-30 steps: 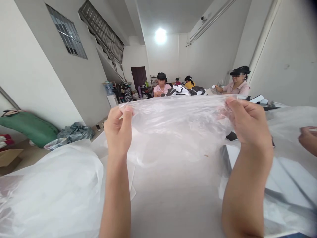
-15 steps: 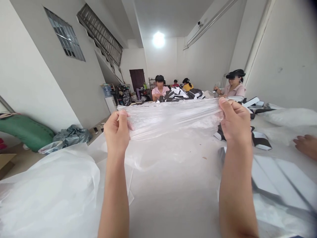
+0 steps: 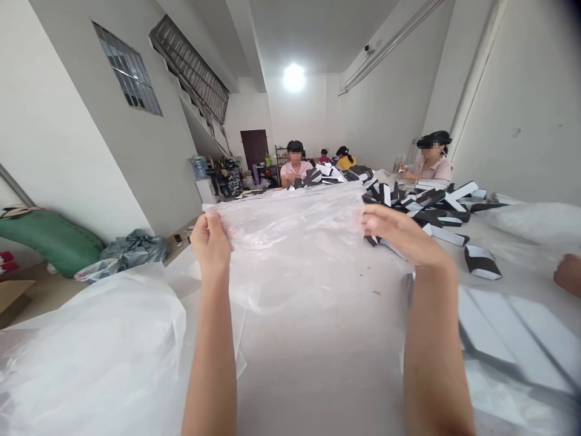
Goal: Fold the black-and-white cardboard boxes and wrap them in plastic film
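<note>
A clear plastic bag (image 3: 290,221) hangs spread between my two hands above the white table. My left hand (image 3: 211,239) is closed on its left edge, thumb on top. At the bag's right edge, my right hand (image 3: 385,229) pinches the film with its fingers, the wrist bent inward. The lower part of the bag droops onto the tabletop (image 3: 318,363). Just past my right hand lies a heap of black and white folded boxes (image 3: 422,200).
White plastic sheeting (image 3: 91,345) bulges at the left. Several flat white panels (image 3: 512,327) lie at the right, near another person's hand (image 3: 567,275). Co-workers sit across the table, one in a pink shirt (image 3: 295,172). A green sack (image 3: 54,242) rests on the floor.
My right hand has moved left and its wrist has bent inward, so the bag is less tightly stretched. My left hand has shifted slightly. The other person's hand at right has drawn away.
</note>
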Action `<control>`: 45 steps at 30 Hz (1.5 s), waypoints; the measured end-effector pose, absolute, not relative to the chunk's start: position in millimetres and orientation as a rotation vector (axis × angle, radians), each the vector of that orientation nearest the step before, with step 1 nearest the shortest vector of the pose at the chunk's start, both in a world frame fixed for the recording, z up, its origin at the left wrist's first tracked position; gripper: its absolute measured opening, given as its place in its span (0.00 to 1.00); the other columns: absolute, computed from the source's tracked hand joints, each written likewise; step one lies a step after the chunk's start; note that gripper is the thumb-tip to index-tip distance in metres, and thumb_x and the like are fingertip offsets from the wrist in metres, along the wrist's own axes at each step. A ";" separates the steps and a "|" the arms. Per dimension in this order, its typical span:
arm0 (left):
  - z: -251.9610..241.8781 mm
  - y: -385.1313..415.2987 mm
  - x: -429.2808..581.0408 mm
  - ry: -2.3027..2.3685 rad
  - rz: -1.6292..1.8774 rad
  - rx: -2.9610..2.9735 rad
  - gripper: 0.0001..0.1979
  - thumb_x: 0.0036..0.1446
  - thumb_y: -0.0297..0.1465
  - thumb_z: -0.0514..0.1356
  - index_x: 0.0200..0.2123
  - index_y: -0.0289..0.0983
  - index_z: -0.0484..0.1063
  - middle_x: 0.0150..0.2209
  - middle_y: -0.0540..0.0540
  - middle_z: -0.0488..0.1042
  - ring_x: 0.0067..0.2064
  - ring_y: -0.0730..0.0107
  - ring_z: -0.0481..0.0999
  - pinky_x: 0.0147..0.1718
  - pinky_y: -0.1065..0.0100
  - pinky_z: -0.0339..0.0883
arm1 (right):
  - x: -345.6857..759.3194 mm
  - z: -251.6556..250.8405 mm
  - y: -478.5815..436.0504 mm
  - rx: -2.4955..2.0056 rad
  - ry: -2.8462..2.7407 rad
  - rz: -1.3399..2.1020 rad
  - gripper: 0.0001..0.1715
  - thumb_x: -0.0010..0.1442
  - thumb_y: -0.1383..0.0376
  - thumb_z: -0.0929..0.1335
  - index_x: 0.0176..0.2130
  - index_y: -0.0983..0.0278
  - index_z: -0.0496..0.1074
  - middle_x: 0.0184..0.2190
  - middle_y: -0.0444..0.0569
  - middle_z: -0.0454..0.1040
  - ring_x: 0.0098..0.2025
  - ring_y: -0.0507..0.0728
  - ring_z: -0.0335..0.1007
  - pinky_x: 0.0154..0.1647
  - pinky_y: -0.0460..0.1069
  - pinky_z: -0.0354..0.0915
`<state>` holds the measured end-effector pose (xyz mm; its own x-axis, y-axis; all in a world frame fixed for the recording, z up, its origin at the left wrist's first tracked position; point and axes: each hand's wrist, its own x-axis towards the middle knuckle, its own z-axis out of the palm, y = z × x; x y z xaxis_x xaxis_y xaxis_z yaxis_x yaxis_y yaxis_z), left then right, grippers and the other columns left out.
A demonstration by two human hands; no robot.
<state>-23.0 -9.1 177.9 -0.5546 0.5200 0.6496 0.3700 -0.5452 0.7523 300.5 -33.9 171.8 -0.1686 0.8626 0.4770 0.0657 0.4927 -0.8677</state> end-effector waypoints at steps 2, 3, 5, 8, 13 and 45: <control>169.2 1.2 -30.6 1.578 2.201 1.442 0.13 0.60 0.37 0.50 0.25 0.39 0.63 0.16 0.57 0.54 0.16 0.77 0.55 0.15 0.75 0.52 | 291.6 168.6 -27.9 -0.862 -1.734 0.793 0.21 0.53 0.52 0.71 0.41 0.62 0.73 0.36 0.47 0.75 0.39 0.54 0.69 0.41 0.49 0.64; 165.6 3.7 -34.4 1.683 2.133 1.480 0.11 0.59 0.36 0.51 0.27 0.39 0.64 0.17 0.56 0.58 0.18 0.76 0.59 0.17 0.74 0.55 | 286.1 167.1 -23.7 -0.858 -1.755 0.757 0.19 0.53 0.52 0.71 0.38 0.63 0.73 0.34 0.46 0.74 0.37 0.54 0.68 0.39 0.48 0.63; 162.6 0.8 -39.5 1.912 1.999 1.614 0.06 0.57 0.34 0.54 0.34 0.38 0.66 0.25 0.51 0.68 0.24 0.71 0.68 0.27 0.70 0.64 | 274.4 164.8 -15.6 -0.832 -1.762 0.689 0.17 0.55 0.53 0.69 0.34 0.64 0.72 0.31 0.46 0.73 0.33 0.52 0.66 0.36 0.47 0.62; 171.8 -21.2 -34.5 2.102 1.965 1.907 0.15 0.54 0.36 0.58 0.44 0.37 0.66 0.43 0.40 0.73 0.44 0.59 0.72 0.47 0.60 0.63 | 259.8 164.4 -11.3 -0.824 -1.832 0.602 0.12 0.58 0.56 0.66 0.36 0.62 0.73 0.31 0.45 0.71 0.31 0.51 0.64 0.33 0.47 0.60; 210.8 -46.3 8.0 1.700 1.611 2.284 0.19 0.60 0.42 0.52 0.49 0.39 0.68 0.52 0.42 0.71 0.55 0.58 0.67 0.52 0.60 0.61 | 246.1 169.4 -23.2 -0.838 -2.046 0.614 0.14 0.60 0.62 0.62 0.42 0.60 0.74 0.25 0.43 0.67 0.28 0.52 0.60 0.28 0.46 0.55; 252.7 -4.8 -9.6 1.841 1.746 2.281 0.15 0.58 0.36 0.50 0.27 0.38 0.73 0.20 0.50 0.70 0.25 0.70 0.67 0.29 0.71 0.57 | 249.6 156.6 3.6 -0.741 -1.874 0.720 0.21 0.60 0.51 0.63 0.26 0.64 0.66 0.22 0.42 0.65 0.25 0.49 0.61 0.29 0.45 0.58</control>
<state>-9.6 -4.8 252.7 -0.0860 0.5718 0.8159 0.8449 -0.3921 0.3638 249.6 3.6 156.6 -0.3544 0.7501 0.5584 0.1836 0.6413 -0.7450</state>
